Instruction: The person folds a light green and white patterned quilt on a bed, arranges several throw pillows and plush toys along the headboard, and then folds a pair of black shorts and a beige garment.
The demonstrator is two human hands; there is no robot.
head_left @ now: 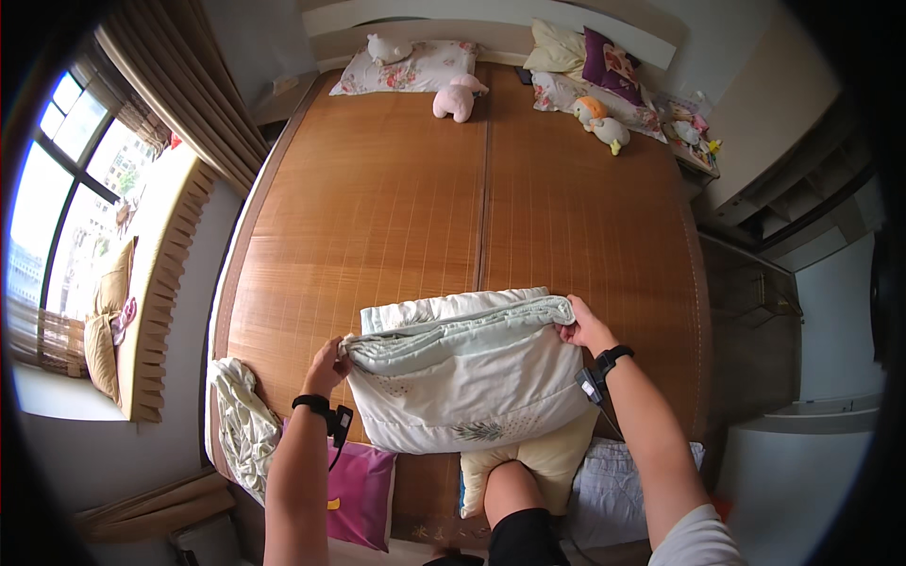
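A folded white quilt with pale green edging and a printed plant pattern spans the space between my two hands, over the near part of the bed. My left hand is closed on its left corner. At the opposite corner, my right hand pinches the folded edge. Several layers show along the top fold, and a further flap lies behind it on the brown bed mat. Below the quilt, my knee rests on a cream cushion.
A magenta cushion, a crumpled pale cloth and a grey-white folded cloth lie along the near edge. Pillows and plush toys, including a pink one, sit by the headboard. Left is a window with a curtain.
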